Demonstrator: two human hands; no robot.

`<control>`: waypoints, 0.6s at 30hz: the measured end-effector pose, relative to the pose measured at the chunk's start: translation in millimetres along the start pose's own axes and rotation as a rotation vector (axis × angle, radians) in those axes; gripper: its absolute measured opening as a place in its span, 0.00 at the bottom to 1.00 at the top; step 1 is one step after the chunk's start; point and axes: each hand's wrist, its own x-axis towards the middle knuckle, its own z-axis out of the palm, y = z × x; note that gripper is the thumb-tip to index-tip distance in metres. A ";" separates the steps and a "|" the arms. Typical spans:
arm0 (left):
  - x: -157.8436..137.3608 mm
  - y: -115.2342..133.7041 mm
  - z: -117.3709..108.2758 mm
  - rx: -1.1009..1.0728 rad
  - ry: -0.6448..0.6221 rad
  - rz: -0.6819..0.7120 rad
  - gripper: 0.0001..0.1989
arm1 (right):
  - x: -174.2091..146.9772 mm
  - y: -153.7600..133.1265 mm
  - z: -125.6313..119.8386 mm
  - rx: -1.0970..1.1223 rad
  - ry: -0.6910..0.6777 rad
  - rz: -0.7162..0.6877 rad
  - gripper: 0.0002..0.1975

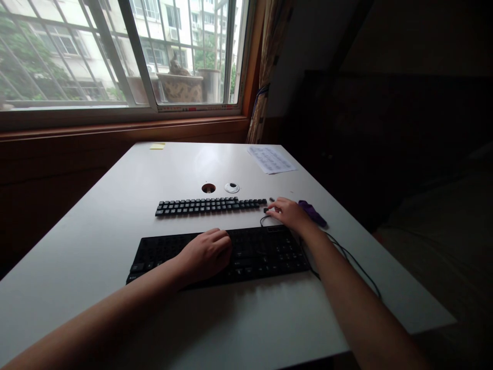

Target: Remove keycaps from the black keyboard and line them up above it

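Note:
A black keyboard (246,252) lies on the white table, with many of its keycaps off on the left and upper part. My left hand (211,249) rests over its middle with the fingers curled in; whatever they may hold is hidden. Beyond the keyboard, loose black keycaps (204,206) stand in neat rows. At the right end of these rows my right hand (287,211) pinches a small black keycap (266,210) between thumb and fingertips, close to the tabletop. Another small dark piece (271,199) lies just behind those fingers.
A purple cloth (313,213) lies right of my right hand. The black cable (356,262) runs along the table's right side. Printed sheets (271,159) and a yellow sticky note (157,146) lie at the back. Behind the keycaps are a cable hole (208,188) and its round cover (231,187).

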 end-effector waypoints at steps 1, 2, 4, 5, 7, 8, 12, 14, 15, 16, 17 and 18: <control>-0.2 -1.6 0.0 -0.029 0.028 -0.045 0.04 | 0.5 0.3 -0.7 0.002 -0.010 0.006 0.06; -0.4 -3.1 -0.4 -0.049 0.068 -0.092 0.04 | 1.1 0.6 -1.5 0.004 -0.018 0.010 0.06; -0.8 -5.4 -1.8 -0.071 0.102 -0.125 0.06 | 2.9 0.6 -3.1 0.002 -0.035 0.018 0.06; -1.0 -5.9 -2.8 -0.068 0.100 -0.120 0.07 | 3.8 0.1 -3.6 -0.002 -0.043 0.021 0.06; -1.6 -6.0 -4.4 -0.027 0.069 -0.094 0.09 | 5.1 -1.7 -3.9 -0.008 -0.057 0.030 0.06; -2.0 -5.8 -4.8 0.012 0.052 -0.081 0.10 | 5.4 -2.9 -3.5 -0.009 -0.058 0.034 0.06; -3.2 -5.2 -4.1 0.173 0.009 -0.072 0.12 | 3.0 -5.7 0.2 -0.010 -0.025 0.046 0.06; -3.4 -5.2 -3.4 0.206 -0.009 -0.072 0.11 | 1.0 -4.9 2.4 -0.018 -0.004 0.052 0.06; -3.2 -5.2 -3.3 0.218 -0.017 -0.072 0.11 | 0.1 -4.2 3.4 -0.021 0.003 0.056 0.06; -3.0 -5.2 -3.3 0.232 -0.023 -0.072 0.10 | -0.6 -3.3 4.1 -0.023 0.007 0.059 0.06; -2.8 -5.1 -3.5 0.252 -0.028 -0.072 0.09 | -1.1 -2.4 4.7 -0.023 0.007 0.060 0.06; -2.5 -5.0 -3.8 0.274 -0.033 -0.072 0.09 | -1.3 -1.6 5.1 -0.024 0.007 0.061 0.06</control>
